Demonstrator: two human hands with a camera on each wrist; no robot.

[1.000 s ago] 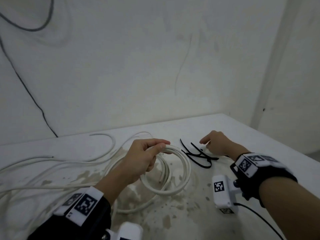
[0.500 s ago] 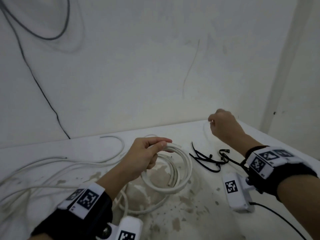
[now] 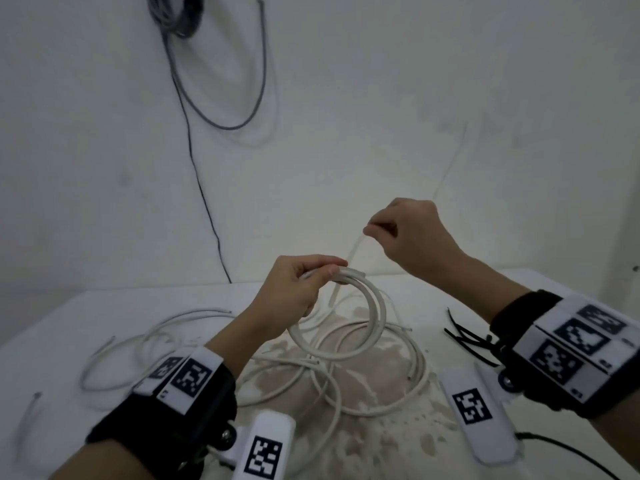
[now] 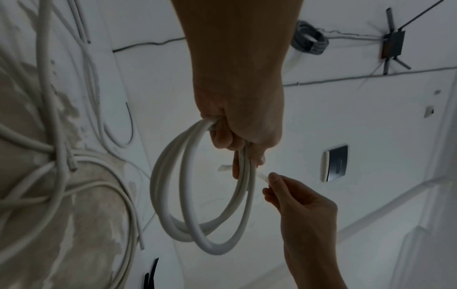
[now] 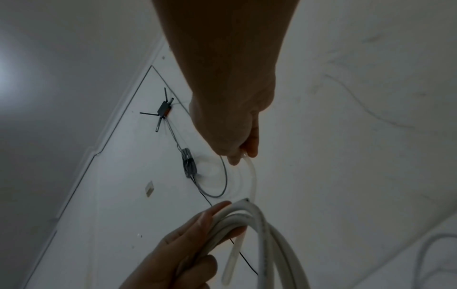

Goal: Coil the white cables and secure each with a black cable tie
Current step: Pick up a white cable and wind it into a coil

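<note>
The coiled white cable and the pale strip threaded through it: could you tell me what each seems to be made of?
The coiled white cable looks plastic-jacketed, smooth and matte: it bends in even round loops without kinking. The pale strip, pinched by the right hand, seems thin translucent plastic, flat and slightly glossy; light passes through it. It may be a light-coloured tie, but that is uncertain.

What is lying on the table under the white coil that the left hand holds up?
Under the coil held by the left hand, loose white cables cross on the stained table. The forearm hides where they run on the left.
</note>
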